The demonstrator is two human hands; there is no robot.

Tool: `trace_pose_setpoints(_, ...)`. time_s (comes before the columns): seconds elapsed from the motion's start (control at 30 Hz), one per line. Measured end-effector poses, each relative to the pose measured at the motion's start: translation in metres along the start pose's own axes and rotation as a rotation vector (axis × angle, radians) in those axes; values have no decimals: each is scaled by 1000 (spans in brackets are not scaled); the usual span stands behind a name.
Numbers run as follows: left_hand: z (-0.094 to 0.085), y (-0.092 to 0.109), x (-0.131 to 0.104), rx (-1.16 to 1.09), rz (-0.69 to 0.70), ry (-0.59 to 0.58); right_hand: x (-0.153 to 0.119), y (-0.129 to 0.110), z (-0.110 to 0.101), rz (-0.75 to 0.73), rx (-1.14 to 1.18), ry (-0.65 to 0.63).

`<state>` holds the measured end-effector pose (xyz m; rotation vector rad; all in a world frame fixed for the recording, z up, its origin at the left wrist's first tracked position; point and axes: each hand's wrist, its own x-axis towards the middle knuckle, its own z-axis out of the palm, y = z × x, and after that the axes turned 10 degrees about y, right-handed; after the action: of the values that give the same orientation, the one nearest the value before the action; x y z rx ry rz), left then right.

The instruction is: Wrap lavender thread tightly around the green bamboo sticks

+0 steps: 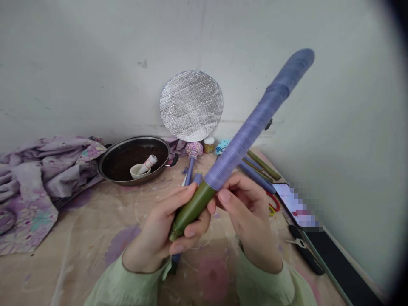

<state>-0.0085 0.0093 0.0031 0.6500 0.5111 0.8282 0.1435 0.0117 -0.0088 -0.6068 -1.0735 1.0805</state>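
A green bamboo stick (196,207), tightly wound with purple thread (244,146) over its upper length, slants up to the right in front of me. My left hand (168,223) is closed round its bare green lower end. At the lower edge of the winding, my right hand (247,216) has its thumb and fingers bent together against the stick. Whatever those fingertips pinch is too small or hidden to make out. Behind the stick, a purple spool (198,177) partly shows. Another purple-wrapped piece (175,261) lies below my left hand, mostly covered.
A round silver foil disc (191,106) leans near the wall. A dark pan (110,168) holds a white cup (137,171); floral cloth (32,199) is bunched left. On the right lie wrapped sticks (255,172), scissors (274,203), a phone (288,199) and a folding knife (310,259).
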Motion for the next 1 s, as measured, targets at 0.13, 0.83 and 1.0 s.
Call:
trace_pose_setpoints(0.13, -2, 0, 0, -28, 17, 0, -1, -1, 1, 12, -20, 24)
trace_pose_setpoints(0.83, -9, 3, 14, -268, -349, -342, 2, 1, 1, -30, -127, 98)
trace_pose_setpoints(1.0, -10, 4, 12, -284, -411, -320, 4, -3, 3, -13, -127, 56)
